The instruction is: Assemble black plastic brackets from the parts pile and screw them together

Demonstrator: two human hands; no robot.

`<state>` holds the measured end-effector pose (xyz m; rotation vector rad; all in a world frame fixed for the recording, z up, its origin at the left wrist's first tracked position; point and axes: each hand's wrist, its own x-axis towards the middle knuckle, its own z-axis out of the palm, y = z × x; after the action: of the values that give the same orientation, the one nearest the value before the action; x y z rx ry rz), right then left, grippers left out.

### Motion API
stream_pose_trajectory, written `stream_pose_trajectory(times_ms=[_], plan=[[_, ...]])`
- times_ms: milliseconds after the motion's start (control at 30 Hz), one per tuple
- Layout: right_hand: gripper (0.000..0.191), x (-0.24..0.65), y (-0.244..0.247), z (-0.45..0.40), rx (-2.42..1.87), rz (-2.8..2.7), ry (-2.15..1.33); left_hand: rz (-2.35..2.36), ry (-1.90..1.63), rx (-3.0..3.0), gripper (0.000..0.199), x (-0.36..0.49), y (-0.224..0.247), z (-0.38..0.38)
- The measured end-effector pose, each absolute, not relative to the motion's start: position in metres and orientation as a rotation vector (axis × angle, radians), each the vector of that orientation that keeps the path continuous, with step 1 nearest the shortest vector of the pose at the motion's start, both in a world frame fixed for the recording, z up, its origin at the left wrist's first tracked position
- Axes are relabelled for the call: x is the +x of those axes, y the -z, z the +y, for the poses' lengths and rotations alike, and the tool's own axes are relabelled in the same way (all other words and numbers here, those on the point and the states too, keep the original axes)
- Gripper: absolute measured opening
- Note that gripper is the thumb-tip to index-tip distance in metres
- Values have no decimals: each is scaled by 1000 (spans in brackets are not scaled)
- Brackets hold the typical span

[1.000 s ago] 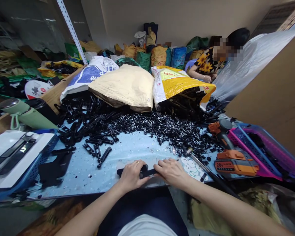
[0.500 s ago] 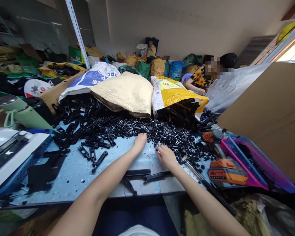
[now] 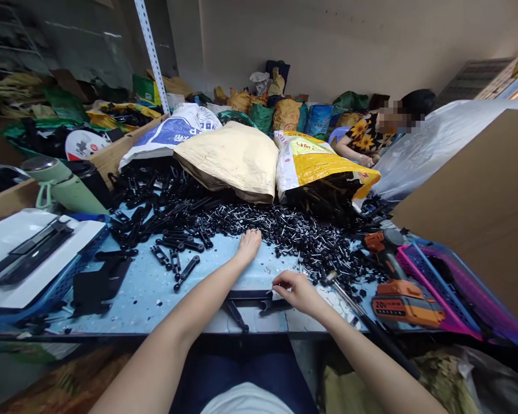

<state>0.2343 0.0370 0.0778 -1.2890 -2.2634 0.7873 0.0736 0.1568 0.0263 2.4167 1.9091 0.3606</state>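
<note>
My left hand [image 3: 250, 244] reaches to the near edge of a pile of small black parts and silvery screws [image 3: 293, 227], its fingers closed over something I cannot make out. Nearer to me, my right hand [image 3: 294, 288] is pinched above the near edge of the blue table [image 3: 147, 299]; what lies between its fingertips is too small to name. Under and beside it lie long black bars [image 3: 252, 295], partly hidden by the hand. Several black arm-shaped parts [image 3: 186, 272] rest left of my left forearm.
Open sacks [image 3: 233, 158] spill parts at the back. A cordless drill [image 3: 403, 302], a hammer [image 3: 349, 299] and baskets [image 3: 440, 287] stand right. A green bottle [image 3: 67, 184] and a tray [image 3: 38, 259] are left. Another person [image 3: 366, 135] sits behind.
My right hand has drawn back from the pile toward me, over the black bars, and its fingers are pinched. My left hand stays at the pile's edge. The view has shifted slightly left.
</note>
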Motion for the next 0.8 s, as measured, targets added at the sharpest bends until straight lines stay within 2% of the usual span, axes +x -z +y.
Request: stream_pose_trajectory(times_ms=[167, 400, 533, 667, 800], plan=[[12, 232, -81, 35, -1192, -2403, -678, 1854, -499, 2451, 21, 48, -45, 127], [20, 226, -92, 30, -1042, -2652, -611, 1701, -816, 2365, 17, -30, -58, 26], [21, 220, -90, 26, -1121, -2741, -448, 1638, -670, 2407, 17, -38, -57, -7], [16, 223, -84, 25, -1050, -2692, -526, 1631, -486, 2579, 19, -25, -64, -11], [12, 228, -78, 25, -1050, -2577, -569, 1591, -470, 2773, 22, -17, -58, -10]])
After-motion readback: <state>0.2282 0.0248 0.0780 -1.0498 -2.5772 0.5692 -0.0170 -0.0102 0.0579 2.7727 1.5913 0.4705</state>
